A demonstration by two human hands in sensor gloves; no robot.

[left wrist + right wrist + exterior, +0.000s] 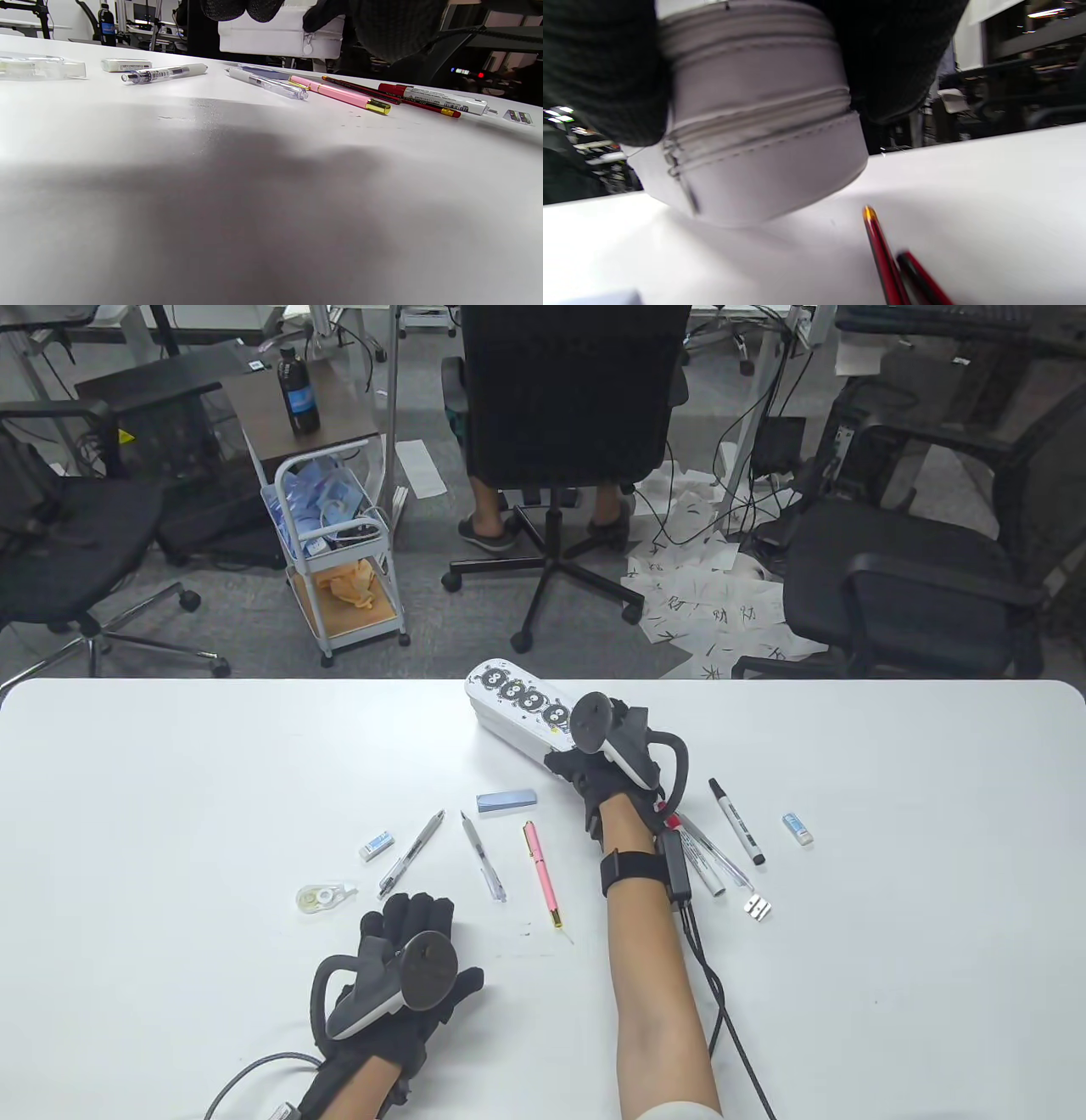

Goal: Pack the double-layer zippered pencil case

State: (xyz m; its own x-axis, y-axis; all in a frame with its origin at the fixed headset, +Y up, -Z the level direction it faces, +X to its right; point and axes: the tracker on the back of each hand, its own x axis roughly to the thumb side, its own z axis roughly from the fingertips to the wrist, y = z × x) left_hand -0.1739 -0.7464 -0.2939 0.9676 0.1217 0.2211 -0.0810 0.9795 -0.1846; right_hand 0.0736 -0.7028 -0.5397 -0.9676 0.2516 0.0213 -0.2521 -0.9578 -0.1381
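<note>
Even overhead light washed the white table bright — shadows stayed soft. A broad grey shadow filled the left wrist view toward 6 o'clock; the pencil case was motion-blurred.

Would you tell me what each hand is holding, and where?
The right hand grips the white pencil case at its near end; the left hand holds nothing.

One pencil case, two erasers — three pens, one marker.
</note>
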